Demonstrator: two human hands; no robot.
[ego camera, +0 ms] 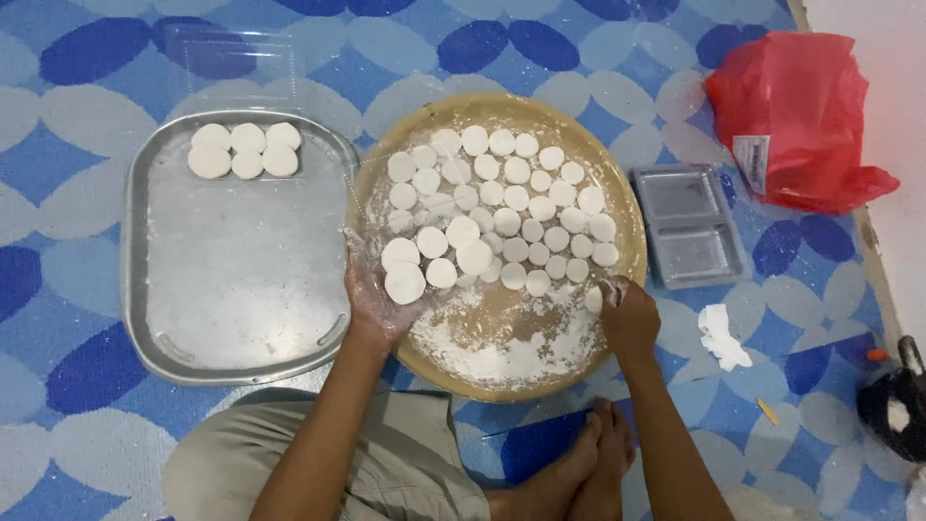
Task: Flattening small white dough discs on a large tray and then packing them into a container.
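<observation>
The left hand (378,294) is lying palm-up, cradling a clear plastic container (424,227) of white dough discs (405,283); the right hand (629,314) is curling, pinching one disc (594,300) over the round floured tray (632,227).

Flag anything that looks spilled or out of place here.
Loose white flour lies scattered in the round tray, near the right hand. A crumpled white scrap lies on the blue mat.

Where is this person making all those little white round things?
Probably at home, sitting on the floor. A blue patterned mat covers it, a round tray of floury white discs sits before bare feet, and a metal tray lies beside.
</observation>
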